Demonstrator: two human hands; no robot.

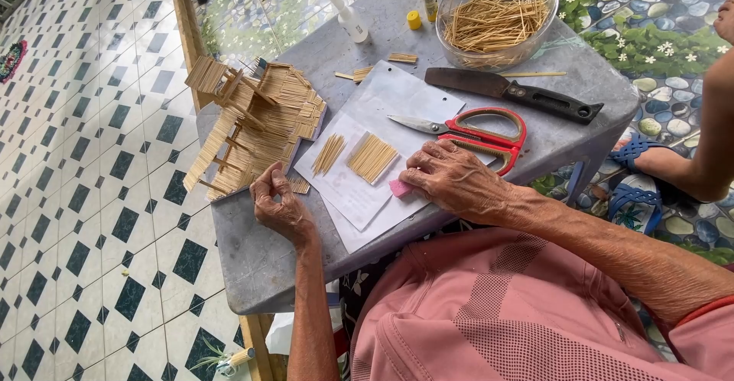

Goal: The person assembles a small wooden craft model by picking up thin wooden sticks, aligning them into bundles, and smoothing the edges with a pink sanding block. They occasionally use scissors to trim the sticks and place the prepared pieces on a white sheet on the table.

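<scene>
- Left hand (277,201) near table's (252,274) left edge, fingers pinched on stick house (256,121);
- Right hand (451,178) flat, holding nothing, resting on paper (367,190) beside stick bundle (371,157); scissors (474,131) just behind.

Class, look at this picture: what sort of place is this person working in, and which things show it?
Probably a home patio used as a craft spot: patterned tiled floor, small grey table carrying a toothpick model house, scissors and a bowl of sticks.

- On our worktop (306,274), the stick house (256,125) stands left of the paper sheet (367,190).
- Scissors (474,132) lie right, the knife (512,90) and bowl (497,14) behind them.
</scene>
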